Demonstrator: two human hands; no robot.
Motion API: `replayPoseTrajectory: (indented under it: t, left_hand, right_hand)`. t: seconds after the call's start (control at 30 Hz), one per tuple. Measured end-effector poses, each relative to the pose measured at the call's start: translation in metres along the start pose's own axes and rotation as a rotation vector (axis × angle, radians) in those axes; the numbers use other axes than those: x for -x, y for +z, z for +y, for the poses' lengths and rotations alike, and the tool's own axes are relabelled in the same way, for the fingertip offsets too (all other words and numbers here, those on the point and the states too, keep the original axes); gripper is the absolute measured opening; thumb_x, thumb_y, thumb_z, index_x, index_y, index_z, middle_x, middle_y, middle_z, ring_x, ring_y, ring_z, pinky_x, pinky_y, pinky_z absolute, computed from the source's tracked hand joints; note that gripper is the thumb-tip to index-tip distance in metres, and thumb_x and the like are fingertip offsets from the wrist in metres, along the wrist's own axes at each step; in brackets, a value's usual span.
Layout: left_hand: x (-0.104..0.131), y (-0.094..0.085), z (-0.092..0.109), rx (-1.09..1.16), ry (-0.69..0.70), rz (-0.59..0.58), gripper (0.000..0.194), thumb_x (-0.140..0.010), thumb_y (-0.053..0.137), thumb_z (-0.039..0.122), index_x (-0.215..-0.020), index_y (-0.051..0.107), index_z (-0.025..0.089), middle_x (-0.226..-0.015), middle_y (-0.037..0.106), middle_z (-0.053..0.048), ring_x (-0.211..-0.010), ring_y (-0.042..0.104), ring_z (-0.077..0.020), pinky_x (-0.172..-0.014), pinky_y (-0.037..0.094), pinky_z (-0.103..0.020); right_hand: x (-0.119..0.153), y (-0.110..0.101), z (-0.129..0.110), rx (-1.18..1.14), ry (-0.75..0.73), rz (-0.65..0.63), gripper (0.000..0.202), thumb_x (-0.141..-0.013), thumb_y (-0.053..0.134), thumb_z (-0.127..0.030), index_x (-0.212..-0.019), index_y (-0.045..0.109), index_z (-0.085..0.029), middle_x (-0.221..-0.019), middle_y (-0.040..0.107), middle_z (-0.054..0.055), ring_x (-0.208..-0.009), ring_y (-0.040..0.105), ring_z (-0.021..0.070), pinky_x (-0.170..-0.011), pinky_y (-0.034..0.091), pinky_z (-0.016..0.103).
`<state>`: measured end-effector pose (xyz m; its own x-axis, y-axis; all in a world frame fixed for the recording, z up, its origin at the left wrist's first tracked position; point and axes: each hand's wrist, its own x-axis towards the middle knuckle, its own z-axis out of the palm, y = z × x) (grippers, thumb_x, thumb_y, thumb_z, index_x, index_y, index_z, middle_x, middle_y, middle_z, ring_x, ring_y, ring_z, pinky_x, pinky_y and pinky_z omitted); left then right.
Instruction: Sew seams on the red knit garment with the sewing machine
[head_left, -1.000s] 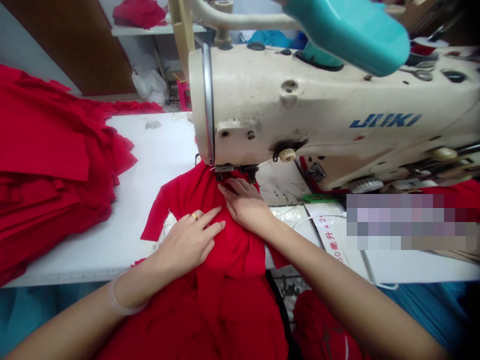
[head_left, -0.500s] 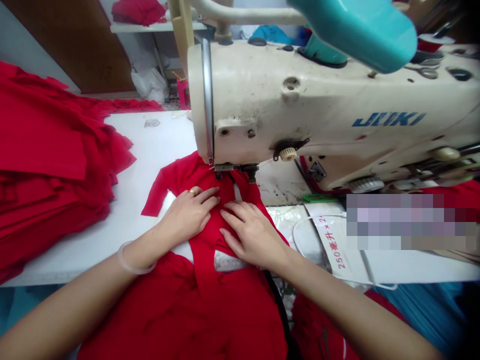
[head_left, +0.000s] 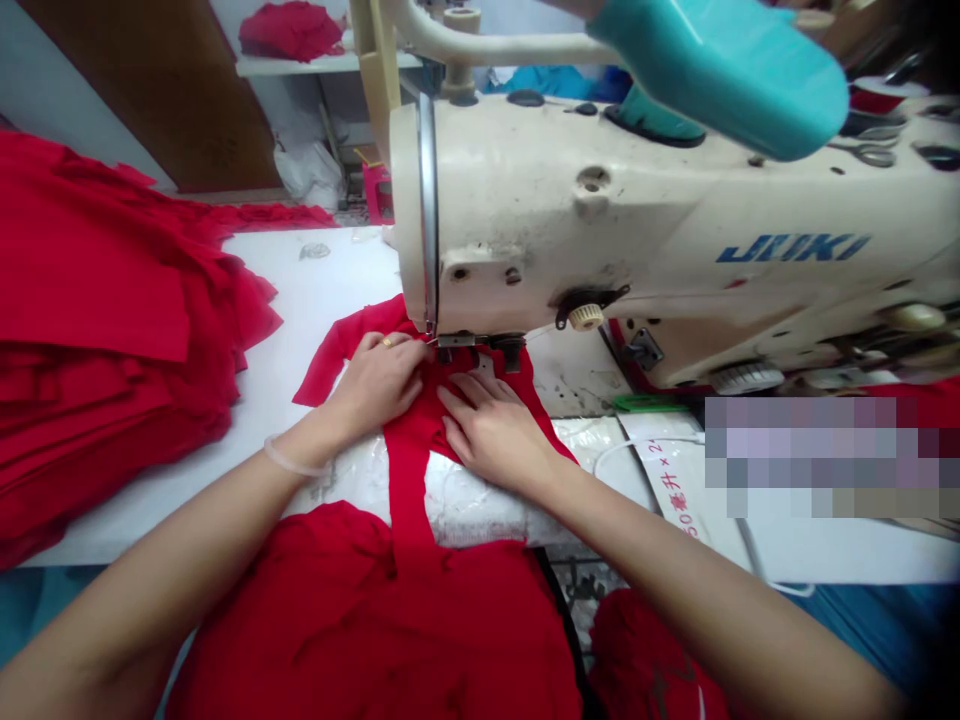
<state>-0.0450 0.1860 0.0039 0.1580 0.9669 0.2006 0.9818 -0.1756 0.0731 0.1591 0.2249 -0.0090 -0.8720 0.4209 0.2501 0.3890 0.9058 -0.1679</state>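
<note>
Head | left hand (head_left: 382, 382) curled, grip unclear | right hand (head_left: 496, 432) open on red cloth (head_left: 409, 485) | tabletop (head_left: 330, 283) beyond left edge

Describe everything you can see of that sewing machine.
The sewing machine is cream, apparently painted metal, scuffed and specked. Blue letters read JUKI; a ribbed dial sits lower left, and a shiny strip runs down the left end. A turquoise part tops it. It stands over the white table, with red cloth under its needle end; the left hand and right hand touch that cloth.
</note>
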Motion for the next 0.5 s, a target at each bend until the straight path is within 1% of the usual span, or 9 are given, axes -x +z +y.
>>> replayPoseTrajectory:
  t: [0.1,0.17,0.23,0.3,0.33,0.37,0.4,0.43,0.5]
  left_hand:
    - [-0.006,-0.003,-0.016,0.064,-0.071,-0.023,0.033,-0.096,0.037,0.019,-0.119,0.061,0.016,-0.119,0.067,-0.011,-0.117,0.056,-0.0288,-0.099,0.036,-0.046]
    - [0.0,-0.009,-0.016,0.029,-0.073,-0.065,0.039,-0.098,0.034,0.021,-0.127,0.059,0.017,-0.127,0.063,-0.011,-0.118,0.055,-0.0291,-0.095,0.041,-0.044]
    - [0.012,-0.017,-0.004,-0.054,-0.138,-0.101,0.038,-0.1,0.037,0.028,-0.128,0.061,0.021,-0.126,0.063,-0.01,-0.106,0.061,-0.0282,-0.083,0.047,-0.04]
    - [0.026,-0.024,0.017,-0.154,-0.25,-0.132,0.036,-0.101,0.039,0.036,-0.115,0.069,0.021,-0.112,0.066,-0.01,-0.084,0.065,-0.0251,-0.066,0.047,-0.035]
    - [0.03,-0.026,0.028,-0.202,-0.272,-0.142,0.037,-0.101,0.04,0.036,-0.103,0.072,0.019,-0.103,0.066,-0.01,-0.078,0.065,-0.0244,-0.06,0.046,-0.034]
    - [0.034,-0.025,0.037,-0.237,-0.25,-0.136,0.036,-0.101,0.041,0.033,-0.093,0.072,0.016,-0.098,0.066,-0.011,-0.076,0.064,-0.0246,-0.058,0.046,-0.034]
    - [0.035,-0.023,0.044,-0.251,-0.187,-0.116,0.035,-0.1,0.042,0.027,-0.088,0.072,0.014,-0.098,0.066,-0.012,-0.08,0.065,-0.0256,-0.061,0.048,-0.035]
    - [0.036,-0.019,0.048,-0.236,-0.101,-0.081,0.031,-0.099,0.042,0.021,-0.09,0.072,0.012,-0.102,0.067,-0.014,-0.087,0.065,-0.0269,-0.067,0.051,-0.036]
    - [0.036,-0.007,0.047,-0.139,0.057,0.002,0.028,-0.096,0.044,0.013,-0.108,0.069,0.009,-0.115,0.067,-0.016,-0.104,0.063,-0.0288,-0.082,0.053,-0.04]
  right_hand:
    - [-0.001,-0.009,0.0,-0.075,-0.092,-0.063,0.033,-0.09,0.05,-0.016,-0.119,0.067,-0.017,-0.127,0.061,0.012,-0.119,0.052,0.0281,-0.102,0.041,0.044]
    - [-0.001,-0.02,0.006,-0.17,-0.149,-0.148,0.026,-0.089,0.049,-0.014,-0.102,0.071,-0.02,-0.117,0.065,0.007,-0.111,0.056,0.0235,-0.098,0.043,0.039]
    - [-0.003,-0.03,0.017,-0.153,-0.098,-0.195,0.024,-0.091,0.049,-0.018,-0.081,0.07,-0.019,-0.102,0.068,0.006,-0.102,0.059,0.0226,-0.095,0.043,0.039]
    - [-0.007,-0.034,0.028,-0.005,0.024,-0.183,0.031,-0.094,0.048,-0.024,-0.071,0.068,-0.017,-0.091,0.068,0.01,-0.099,0.058,0.0266,-0.095,0.041,0.044]
    - [-0.009,-0.034,0.032,0.068,0.075,-0.16,0.031,-0.094,0.049,-0.026,-0.072,0.068,-0.016,-0.091,0.068,0.012,-0.1,0.058,0.0288,-0.094,0.041,0.045]
    - [-0.011,-0.031,0.034,0.108,0.098,-0.14,0.028,-0.095,0.05,-0.027,-0.079,0.069,-0.014,-0.096,0.068,0.014,-0.103,0.057,0.03,-0.092,0.041,0.045]
    - [-0.013,-0.027,0.035,0.11,0.094,-0.127,0.024,-0.095,0.051,-0.027,-0.089,0.069,-0.013,-0.104,0.067,0.015,-0.104,0.057,0.0299,-0.091,0.042,0.043]
    - [-0.015,-0.023,0.034,0.086,0.073,-0.123,0.022,-0.095,0.051,-0.027,-0.098,0.068,-0.012,-0.111,0.066,0.016,-0.104,0.057,0.0288,-0.089,0.044,0.041]
    - [-0.015,-0.014,0.031,0.021,0.029,-0.127,0.024,-0.095,0.05,-0.027,-0.107,0.065,-0.012,-0.118,0.063,0.015,-0.102,0.057,0.0266,-0.088,0.045,0.039]
